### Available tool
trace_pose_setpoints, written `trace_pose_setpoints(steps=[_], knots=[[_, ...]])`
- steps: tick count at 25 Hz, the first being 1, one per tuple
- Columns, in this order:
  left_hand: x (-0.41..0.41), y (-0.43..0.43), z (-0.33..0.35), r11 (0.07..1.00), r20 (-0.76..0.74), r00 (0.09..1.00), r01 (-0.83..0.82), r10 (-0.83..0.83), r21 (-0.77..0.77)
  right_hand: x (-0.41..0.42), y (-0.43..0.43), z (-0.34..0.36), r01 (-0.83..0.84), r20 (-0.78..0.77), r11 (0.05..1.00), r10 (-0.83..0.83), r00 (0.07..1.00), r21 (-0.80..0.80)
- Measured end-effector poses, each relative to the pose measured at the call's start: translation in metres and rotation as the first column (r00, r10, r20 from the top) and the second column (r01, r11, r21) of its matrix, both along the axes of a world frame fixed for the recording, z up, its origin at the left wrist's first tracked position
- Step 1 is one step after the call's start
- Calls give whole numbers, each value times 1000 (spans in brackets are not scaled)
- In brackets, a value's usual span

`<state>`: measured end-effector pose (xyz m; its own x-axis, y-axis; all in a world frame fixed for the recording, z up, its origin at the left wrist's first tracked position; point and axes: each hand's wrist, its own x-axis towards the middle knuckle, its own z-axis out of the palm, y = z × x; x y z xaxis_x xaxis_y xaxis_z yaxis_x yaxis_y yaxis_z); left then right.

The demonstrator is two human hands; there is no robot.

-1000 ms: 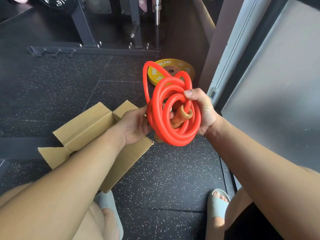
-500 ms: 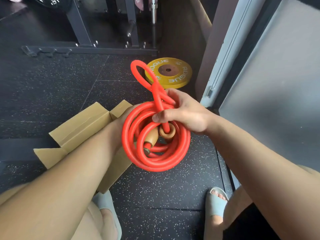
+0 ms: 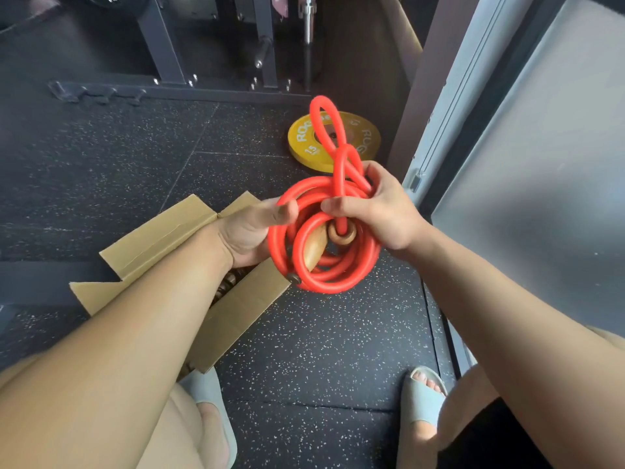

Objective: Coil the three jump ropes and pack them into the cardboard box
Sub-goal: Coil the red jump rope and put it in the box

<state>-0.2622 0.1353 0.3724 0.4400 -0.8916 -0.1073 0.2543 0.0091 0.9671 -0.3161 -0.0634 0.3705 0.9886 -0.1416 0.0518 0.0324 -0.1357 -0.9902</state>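
A person looks down at their own two bare arms, which reach forward over a dark speckled rubber floor. Between the hands is a red jump rope, wound into a thick round coil of several turns.

The left hand grips the coil's left side. Its thumb lies across the front of the strands and its fingers curl out of sight behind them. The right hand holds the top of the coil, with the thumb pressed on the front and the fingers curled around the strands from behind. A narrow loop of the same rope stands up just beyond these fingers. One strand runs down from it, under the right thumb, into the middle of the coil.

Two wooden handles sit inside the ring, just below both thumbs. One is long and tilted, and the other shows only its round end.

The open cardboard box lies on the floor beneath the left hand and forearm, with its flaps spread outward. A dark ribbed shape shows inside it, too hidden to identify.

Beyond the right fingertips a yellow weight plate lies flat on the floor. Near the bottom edge are the person's feet in pale grey slippers.
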Motion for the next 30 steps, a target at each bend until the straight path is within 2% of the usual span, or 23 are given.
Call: trace_pose_setpoints(steps=[2,4,9,13,16,19,22,24,27,30], knots=[[2,3,-6,993,137,990,14,-30,118,0,-2,-5,-21,-13,1000,21,1000,-16],[2,5,-13,975,193,980,-2,-42,221,-3,0,-7,-30,-35,999,28,999,-36],[6,10,-7,975,155,988,-37,3,219,2,2,-12,-89,-64,996,90,994,32],[7,10,-5,967,170,985,-72,31,243,4,0,-9,-81,-49,995,78,996,-56],[4,5,-13,967,109,989,-125,103,223,8,-3,-9,12,-20,998,-13,1000,-68],[-3,-5,-16,937,44,962,-274,271,218,9,-3,-14,175,11,983,-175,984,-51],[-7,-20,-25,820,62,842,-537,536,199,11,-2,-21,362,62,930,-359,931,-67],[-4,-24,-38,746,136,764,-645,630,168,17,-6,-24,471,46,882,-470,881,-18],[2,-25,-52,767,255,778,-620,574,164,29,-17,-30,507,-40,862,-507,861,-14],[-3,-19,-41,814,203,840,-540,504,212,29,-18,-33,446,-85,893,-449,889,-50]])
